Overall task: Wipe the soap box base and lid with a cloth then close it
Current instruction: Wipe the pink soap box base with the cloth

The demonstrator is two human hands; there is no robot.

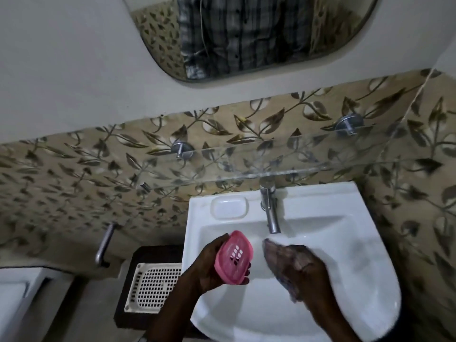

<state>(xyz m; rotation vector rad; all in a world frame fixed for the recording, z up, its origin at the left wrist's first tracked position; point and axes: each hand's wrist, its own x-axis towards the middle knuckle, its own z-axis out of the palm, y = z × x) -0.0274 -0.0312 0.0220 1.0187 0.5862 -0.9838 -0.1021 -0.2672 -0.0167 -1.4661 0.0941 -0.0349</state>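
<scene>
My left hand (206, 265) grips a pink soap box part (233, 257) with drain slots in its floor, tilted up over the left side of the white sink (357, 243). My right hand (308, 272) holds a dark patterned cloth (281, 255) bunched under the tap's spout, a short gap to the right of the pink part. Whether the pink piece is the base or the lid I cannot tell, and no second piece shows.
A chrome tap (270, 211) stands at the sink's back, beside a moulded soap recess (229, 206). A glass shelf (283, 159) juts from the leaf-patterned tiles above. A cream perforated basket (153, 285) lies left of the sink. A mirror (246, 33) hangs on the wall.
</scene>
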